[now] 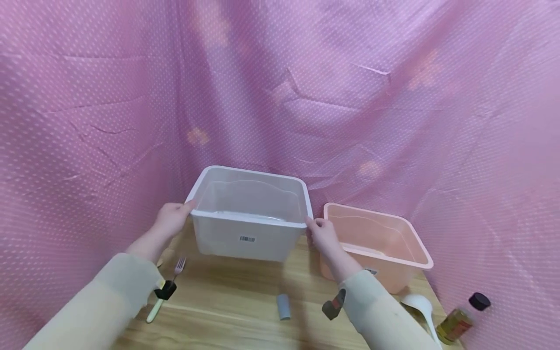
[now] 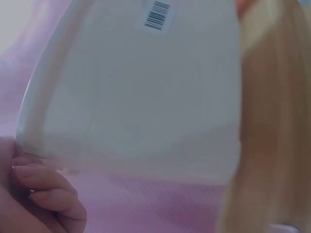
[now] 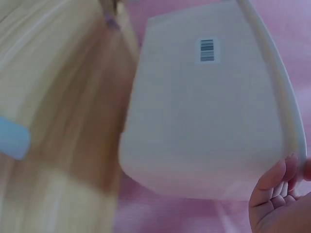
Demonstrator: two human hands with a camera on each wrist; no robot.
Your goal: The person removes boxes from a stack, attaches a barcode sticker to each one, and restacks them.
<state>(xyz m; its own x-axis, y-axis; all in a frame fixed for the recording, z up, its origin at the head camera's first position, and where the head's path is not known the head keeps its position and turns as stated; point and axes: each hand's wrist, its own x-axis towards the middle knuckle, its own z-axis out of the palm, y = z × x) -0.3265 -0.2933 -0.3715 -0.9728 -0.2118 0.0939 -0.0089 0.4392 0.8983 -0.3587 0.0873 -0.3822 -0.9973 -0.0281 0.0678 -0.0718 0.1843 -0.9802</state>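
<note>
A white plastic bin (image 1: 245, 238) with a barcode label on its front wall is held at both ends, and it appears raised off the wooden table, with a shadow below. My left hand (image 1: 173, 218) grips the rim at the left front corner; in the left wrist view, curled fingers (image 2: 46, 187) show at that rim. At the right front corner my right hand (image 1: 323, 234) pinches the rim, thumb on top. The right wrist view shows this hand (image 3: 282, 204) with its fingertips under the rim. No contents are visible inside the bin.
A pink bin (image 1: 372, 262) stands to the right, by the curtain. On the table (image 1: 227, 301) lie a fork (image 1: 179, 266) at left and a grey-blue cylinder (image 1: 283, 307) in front. A white ladle (image 1: 419, 305) and a black-capped bottle (image 1: 457, 323) are at the right edge.
</note>
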